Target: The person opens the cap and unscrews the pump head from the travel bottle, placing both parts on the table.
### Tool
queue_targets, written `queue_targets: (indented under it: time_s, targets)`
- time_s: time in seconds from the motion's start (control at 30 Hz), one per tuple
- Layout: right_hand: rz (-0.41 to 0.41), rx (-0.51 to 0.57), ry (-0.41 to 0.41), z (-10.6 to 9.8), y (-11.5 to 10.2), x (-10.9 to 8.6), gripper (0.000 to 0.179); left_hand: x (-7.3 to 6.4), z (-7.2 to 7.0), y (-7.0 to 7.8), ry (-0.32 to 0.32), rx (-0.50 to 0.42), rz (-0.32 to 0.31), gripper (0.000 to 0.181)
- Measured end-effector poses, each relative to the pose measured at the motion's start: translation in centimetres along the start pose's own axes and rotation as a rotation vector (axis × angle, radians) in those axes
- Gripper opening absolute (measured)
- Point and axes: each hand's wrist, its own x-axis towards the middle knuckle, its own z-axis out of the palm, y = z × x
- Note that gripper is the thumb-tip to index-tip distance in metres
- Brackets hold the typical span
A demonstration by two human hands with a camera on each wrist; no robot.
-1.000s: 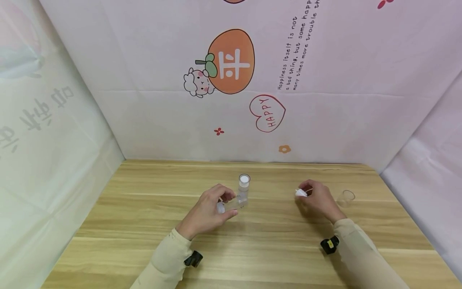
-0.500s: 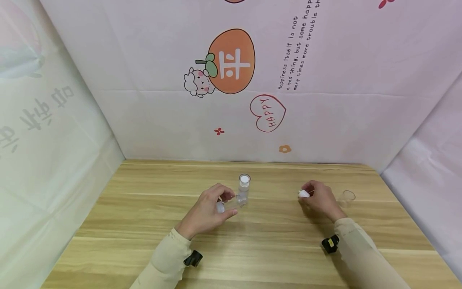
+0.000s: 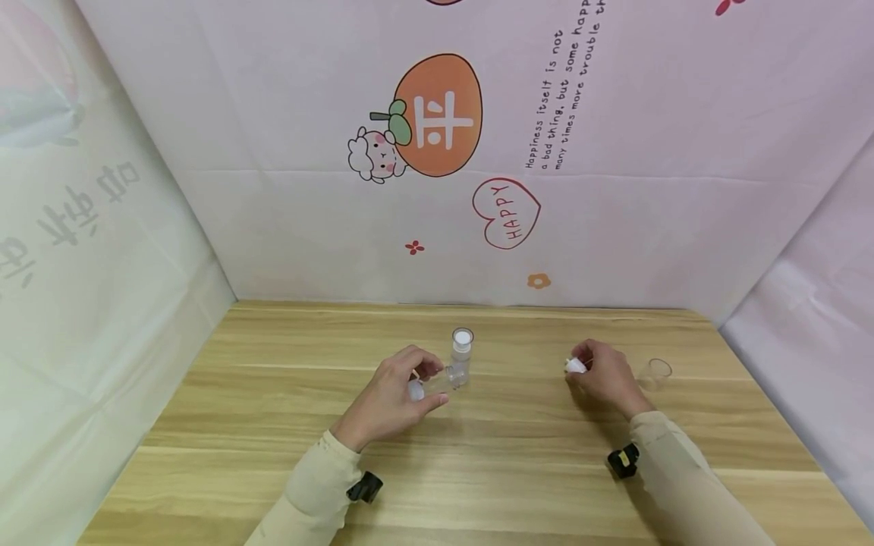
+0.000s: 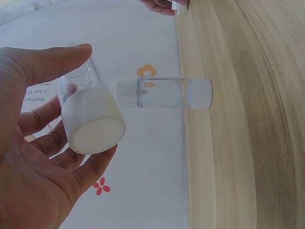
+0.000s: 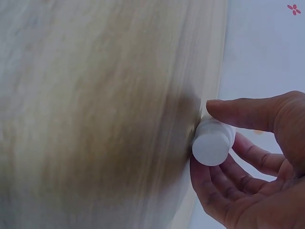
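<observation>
"Start at the left. What's that hand doing?"

"The left hand has thumb and fingers curved about a clear bottle. It's tipped over, white end to the left, clear end pointing right, above the bench."

"And the one next to it?"

"A second bottle, upright on the bench, white at its foot and again up under its clear top. The tipped one's clear end overlaps it from here; I can't tell whether they touch."

"Behind them?"

"A pale sheet, printed with an orange fruit and, a bit right of that, a red heart reading HAPPY."

"Carry on right, then."

"The right hand, well apart from both bottles, pinches a small white top between thumb and fingers, low over the bench. Whether the piece rests on the wood, I can't say."

"Anything past it?"

"A clear cup on the bench, just beside that hand. Each sleeve carries a black camera near the wrist."
</observation>
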Motion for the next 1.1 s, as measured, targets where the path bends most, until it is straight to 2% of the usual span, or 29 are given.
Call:
queue_targets:
  time_s: [0.33,0.73,0.93,1.1]
  targets:
    - [-0.019,-0.001,0.008,0.1,0.0,0.0,0.048,-0.1,-0.3,-0.3,0.026,-0.005,-0.035,0.034]
    - [0.013,-0.005,0.023,0.1,-0.1,-0.1,0.06,-0.3,-0.8,-1.0,0.085,0.047,-0.077,0.037]
    - [0.025,-0.016,0.034,-0.3,-0.9,-0.5,0.06,-0.5,-1.2,-1.7,0.116,0.054,-0.106,0.038]
    - [-0.004,-0.015,0.051,-0.3,-1.7,-0.9,0.059,-0.7,-1.4,-2.3,0.139,0.069,-0.117,0.039]
